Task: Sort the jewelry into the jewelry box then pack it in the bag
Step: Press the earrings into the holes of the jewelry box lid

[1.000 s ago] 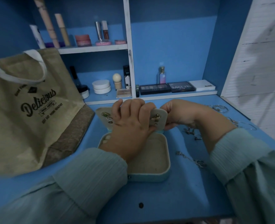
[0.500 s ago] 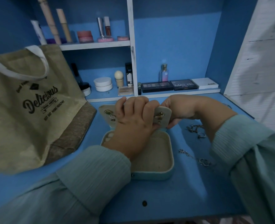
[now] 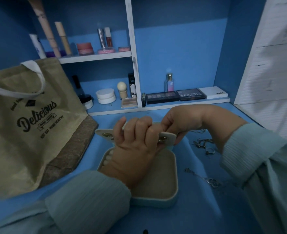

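Note:
An open pale-blue jewelry box point(image 3: 158, 198) with a beige lining lies on the blue desk. Above its far edge is a beige earring panel point(image 3: 167, 137) with gold earrings pinned on it. My left hand point(image 3: 132, 141) grips the panel's middle, fingers curled over its top edge. My right hand point(image 3: 181, 122) pinches the panel's right end. Loose silver jewelry point(image 3: 204, 143) lies right of the box, and a silver chain point(image 3: 203, 179) lies nearer me. A tan jute bag point(image 3: 29, 119) printed "Delicious" stands at the left.
Shelves behind the desk hold cosmetics: white jars point(image 3: 105, 96), eyeshadow palettes point(image 3: 174, 96), a small perfume bottle point(image 3: 169, 82), tubes and lip products point(image 3: 105, 38) on the upper shelf. A white slatted wall point(image 3: 271, 65) is at the right.
The earring panel has tipped from nearly upright to flatter, its top edge now toward me. Both hands stayed on it and shifted slightly; the camera view moved a little closer.

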A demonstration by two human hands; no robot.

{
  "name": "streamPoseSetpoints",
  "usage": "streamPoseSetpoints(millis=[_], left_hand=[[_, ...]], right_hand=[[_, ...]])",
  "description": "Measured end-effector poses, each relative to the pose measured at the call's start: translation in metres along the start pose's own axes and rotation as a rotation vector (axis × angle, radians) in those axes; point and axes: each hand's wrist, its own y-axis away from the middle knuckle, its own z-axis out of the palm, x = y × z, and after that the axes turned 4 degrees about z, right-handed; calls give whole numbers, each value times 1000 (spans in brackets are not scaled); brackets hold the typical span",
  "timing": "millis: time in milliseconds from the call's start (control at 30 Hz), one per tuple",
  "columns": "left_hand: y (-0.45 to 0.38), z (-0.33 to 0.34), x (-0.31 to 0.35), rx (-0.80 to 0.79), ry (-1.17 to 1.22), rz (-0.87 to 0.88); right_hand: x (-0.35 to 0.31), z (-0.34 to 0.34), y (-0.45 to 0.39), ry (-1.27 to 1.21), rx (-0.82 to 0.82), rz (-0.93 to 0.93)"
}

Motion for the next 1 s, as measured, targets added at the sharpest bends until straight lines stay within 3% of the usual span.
streamPoseSetpoints(millis=[433, 1000], left_hand=[[0, 0, -1, 31, 22, 20], [-1, -3, 1, 36, 35, -2]], right_hand=[[-9, -3, 2, 166, -6, -66], [5, -8, -11, 62, -86, -84]])
